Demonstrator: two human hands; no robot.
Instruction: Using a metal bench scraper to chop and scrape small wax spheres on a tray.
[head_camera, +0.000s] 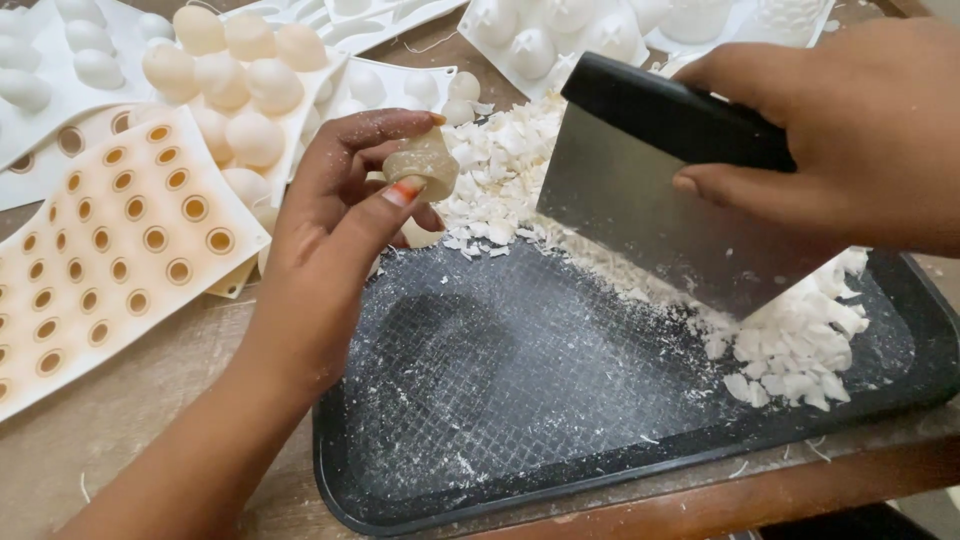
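Left hand (335, 215): fingers pinched around a small beige wax piece (424, 163), held just above the tray's near-left edge.
Right hand (830, 140): clamped on the black handle of a metal bench scraper (650, 205), blade tilted, lower edge among the flakes.
Tray (520, 480): black, textured, dusted white; white wax shavings (800, 345) heaped along its far and right sides.
Step, as judged: trimming the piece, blade parked.
Next move calls for: bringing the blade edge square to the piece, fingertips clear.
Surface: silicone moulds (110, 250) to the left.

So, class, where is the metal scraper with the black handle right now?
The scraper is at upper right in the head view, gripped by the right hand, its blade tilted above the black tray and white shavings.
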